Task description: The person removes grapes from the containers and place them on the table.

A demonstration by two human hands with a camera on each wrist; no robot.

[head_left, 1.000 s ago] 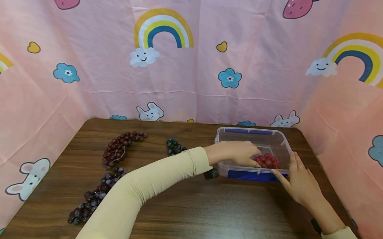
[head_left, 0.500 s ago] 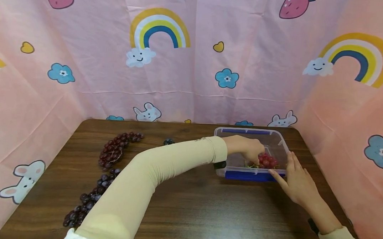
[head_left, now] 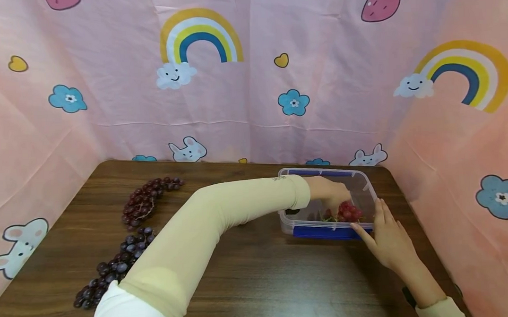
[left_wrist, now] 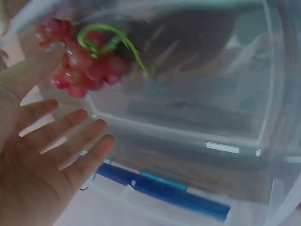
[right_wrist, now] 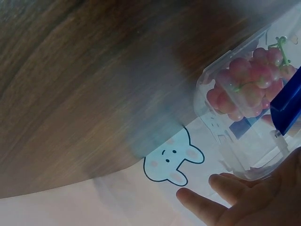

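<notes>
A bunch of red grapes [head_left: 349,212] with a green stem lies inside a clear plastic box [head_left: 287,223] with blue clips. My left hand [head_left: 330,193] reaches down into the box beside the grapes. Its fingers are spread and straight in the left wrist view, where the thumb [left_wrist: 40,68] overlaps the red grapes [left_wrist: 96,70]; whether it touches them I cannot tell. My right hand [head_left: 389,240] rests against the near right corner of the box with fingers extended, thumb on the front rim. Through the clear wall, the right wrist view also shows the grapes [right_wrist: 249,82].
Dark red grapes [head_left: 141,203] lie at the back left of the wooden table [head_left: 259,281]. Nearer, a long bunch of black grapes [head_left: 110,271] is partly behind my left sleeve [head_left: 206,227]. Printed cloth [head_left: 251,97] walls the back and sides.
My left hand has gone deeper into the box, and its sleeve now hides the small dark bunch behind it. The head view has turned slightly right. My right hand stays on the box corner.
</notes>
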